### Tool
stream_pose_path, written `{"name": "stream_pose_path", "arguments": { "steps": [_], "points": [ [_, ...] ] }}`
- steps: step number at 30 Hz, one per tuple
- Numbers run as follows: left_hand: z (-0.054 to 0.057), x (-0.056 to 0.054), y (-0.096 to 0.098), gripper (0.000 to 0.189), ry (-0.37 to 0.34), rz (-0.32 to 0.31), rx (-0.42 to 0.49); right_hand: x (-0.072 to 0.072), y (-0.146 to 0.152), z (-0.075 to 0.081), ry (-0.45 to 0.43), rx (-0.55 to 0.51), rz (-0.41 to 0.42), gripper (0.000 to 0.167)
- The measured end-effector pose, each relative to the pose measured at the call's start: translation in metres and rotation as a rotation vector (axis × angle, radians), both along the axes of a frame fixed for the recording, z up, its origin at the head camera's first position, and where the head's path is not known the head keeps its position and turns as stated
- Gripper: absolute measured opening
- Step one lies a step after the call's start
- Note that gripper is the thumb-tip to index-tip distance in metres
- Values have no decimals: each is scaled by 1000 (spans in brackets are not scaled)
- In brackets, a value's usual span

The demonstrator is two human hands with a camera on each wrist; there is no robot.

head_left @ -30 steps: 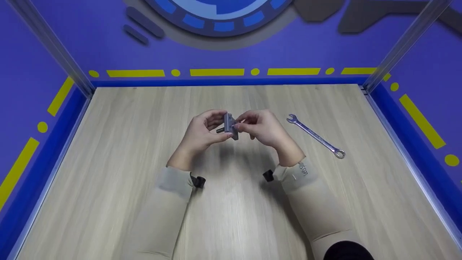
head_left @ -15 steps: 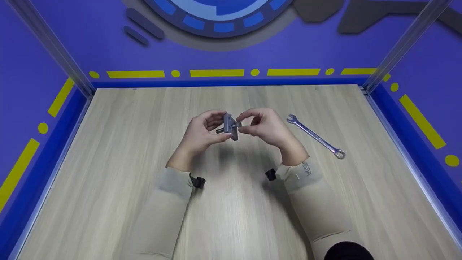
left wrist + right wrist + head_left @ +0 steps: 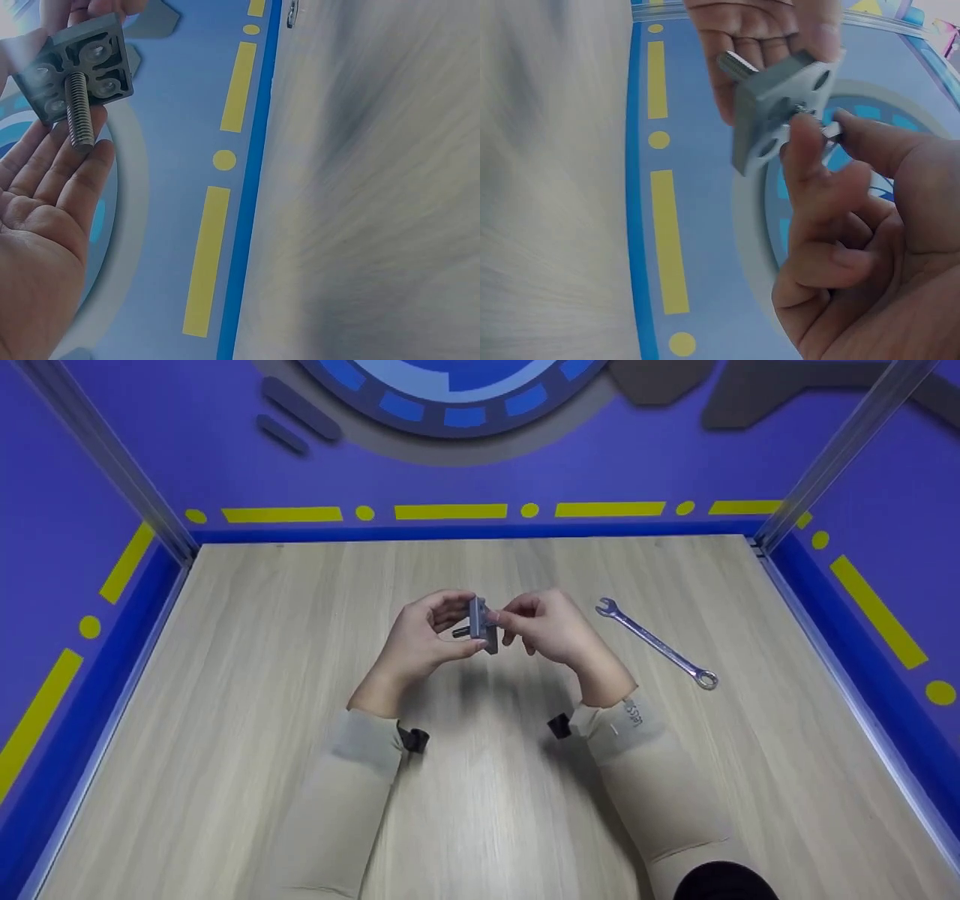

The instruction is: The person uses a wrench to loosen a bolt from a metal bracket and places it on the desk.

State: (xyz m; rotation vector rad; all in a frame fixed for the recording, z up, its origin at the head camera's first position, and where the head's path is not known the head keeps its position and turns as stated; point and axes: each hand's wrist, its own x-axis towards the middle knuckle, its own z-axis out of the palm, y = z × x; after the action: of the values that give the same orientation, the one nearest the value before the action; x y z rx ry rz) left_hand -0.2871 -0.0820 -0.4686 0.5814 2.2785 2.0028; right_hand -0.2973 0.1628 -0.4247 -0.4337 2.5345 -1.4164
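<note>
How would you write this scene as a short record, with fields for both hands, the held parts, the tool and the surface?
Left hand: grips the gray squarish plate between thumb and fingers, above the wood-grain tabletop
Plate detail: round recesses near the corners
Threaded shaft: sticks out from the recessed face
Right hand: pinches a silver end piece on the opposite face; nut or bolt head, unclear
Tool: combination wrench, lying right of the hands, untouched

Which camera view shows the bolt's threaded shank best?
The left wrist view: the threaded shank sticks out of the grey block toward the camera, unobstructed, its threads distinct. The right wrist view shows mainly its end beyond the block; the head view, only a small dark stub.
</note>
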Motion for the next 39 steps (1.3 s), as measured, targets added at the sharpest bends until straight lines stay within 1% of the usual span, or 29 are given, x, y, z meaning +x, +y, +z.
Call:
{"name": "stream_pose_path", "arguments": {
  "steps": [2, 3, 7, 10, 13, 15, 17, 19, 21, 23, 25, 30, 32, 35, 39],
  "points": [
    [0, 0, 0, 69, 1, -2, 5, 1, 1, 1, 49, -2, 27, 19],
    [0, 0, -1, 69, 2, 1, 7, 2, 2, 2, 71, 0, 36, 18],
    [0, -1, -2, 68, 15, 8, 9, 4, 2, 4, 158, 9, 62, 19],
    [0, -1, -2, 68, 15, 7, 6, 3, 3, 4, 193, -5, 83, 20],
    [1, 0, -2, 69, 5, 9, -5, 3, 4, 4, 169, -29, 62, 22],
    [1, 0, -2, 70, -3, 12, -7, 3, 4, 4, 122, -34, 20, 24],
    [2, 1, -1, 70, -5, 17, -4, 3, 4, 4, 70, -16, -40, 26],
    [3, 1, 0, 70, -3, 19, 1, 3, 3, 4, 14, 10, -75, 35],
    [3, 1, 1, 70, 0, 17, 7, 2, 2, 3, -25, 27, -81, 46],
    [4, 2, 1, 70, 2, 14, 2, 3, 2, 4, -43, 36, -64, 51],
    [4, 1, 1, 70, 6, 12, -4, 3, 2, 4, -35, 33, -43, 47],
    [3, 1, -1, 70, -1, 17, 0, 4, 4, 5, 47, 2, 10, 20],
    [3, 1, -2, 71, -8, 20, 5, 5, 4, 6, 86, -11, 28, 19],
    [2, 1, -3, 71, -9, 24, 6, 6, 4, 6, 140, -13, 32, 22],
    [2, 1, -4, 70, -8, 25, 7, 6, 2, 6, 161, -11, 23, 24]
  ]
}}
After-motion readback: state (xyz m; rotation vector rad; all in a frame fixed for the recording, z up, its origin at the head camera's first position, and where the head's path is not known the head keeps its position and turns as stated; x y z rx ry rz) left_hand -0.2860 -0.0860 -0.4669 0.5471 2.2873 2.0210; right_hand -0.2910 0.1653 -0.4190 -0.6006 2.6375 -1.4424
